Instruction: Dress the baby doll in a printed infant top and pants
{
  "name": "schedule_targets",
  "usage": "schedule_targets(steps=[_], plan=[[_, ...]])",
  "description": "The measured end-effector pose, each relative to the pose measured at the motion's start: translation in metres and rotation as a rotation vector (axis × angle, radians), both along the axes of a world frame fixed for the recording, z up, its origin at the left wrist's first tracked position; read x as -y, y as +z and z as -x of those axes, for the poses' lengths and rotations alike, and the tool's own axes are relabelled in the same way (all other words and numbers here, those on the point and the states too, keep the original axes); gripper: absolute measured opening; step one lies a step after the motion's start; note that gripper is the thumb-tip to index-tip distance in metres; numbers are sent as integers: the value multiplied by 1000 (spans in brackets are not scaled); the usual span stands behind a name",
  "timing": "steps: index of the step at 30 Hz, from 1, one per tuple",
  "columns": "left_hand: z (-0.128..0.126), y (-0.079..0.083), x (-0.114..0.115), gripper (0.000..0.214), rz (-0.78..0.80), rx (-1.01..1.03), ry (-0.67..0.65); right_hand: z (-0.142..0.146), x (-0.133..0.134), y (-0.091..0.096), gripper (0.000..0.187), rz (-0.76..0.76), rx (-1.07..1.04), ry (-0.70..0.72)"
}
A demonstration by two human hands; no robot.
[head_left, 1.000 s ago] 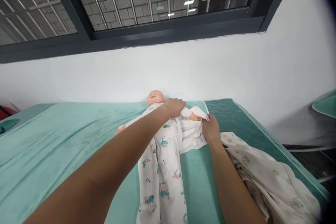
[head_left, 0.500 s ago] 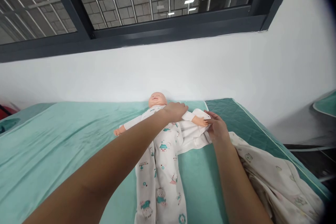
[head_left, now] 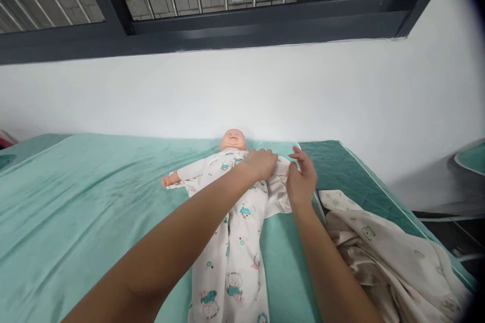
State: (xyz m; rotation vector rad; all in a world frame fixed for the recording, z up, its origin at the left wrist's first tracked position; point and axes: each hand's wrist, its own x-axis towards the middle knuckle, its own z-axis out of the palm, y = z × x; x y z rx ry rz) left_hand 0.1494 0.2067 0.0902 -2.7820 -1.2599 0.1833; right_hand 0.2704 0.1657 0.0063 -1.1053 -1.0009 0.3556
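A baby doll (head_left: 233, 140) lies on its back, dressed in a white printed romper (head_left: 245, 211) with long legs. My left hand (head_left: 262, 162) reaches across its chest, fingers curled over the white sleeve (head_left: 282, 165) of the doll's arm on the right side. Beside the end of that arm is my right hand (head_left: 302, 176), its fingers raised and apart from the thumb. It covers most of the doll's hand there. A loose white flap of the garment (head_left: 278, 197) spreads under that arm. The doll's other arm (head_left: 171, 179) stretches out to the left.
A cream patterned cloth (head_left: 394, 247) lies crumpled at the right on the green bed cover (head_left: 94, 212). Behind the bed is a white wall (head_left: 227, 91) below a dark window frame (head_left: 246, 28). A darker quilted green section (head_left: 333, 166) lies at the bed's right.
My right hand has moved left, and its fingers have come apart from the doll's hand. My left hand stays over the sleeve. The view has tilted down slightly.
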Motion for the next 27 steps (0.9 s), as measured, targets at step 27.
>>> schedule_targets(steps=[27], plan=[[137,-48,61,8,-160,1173,228,58,20,13,44,261,522,470]])
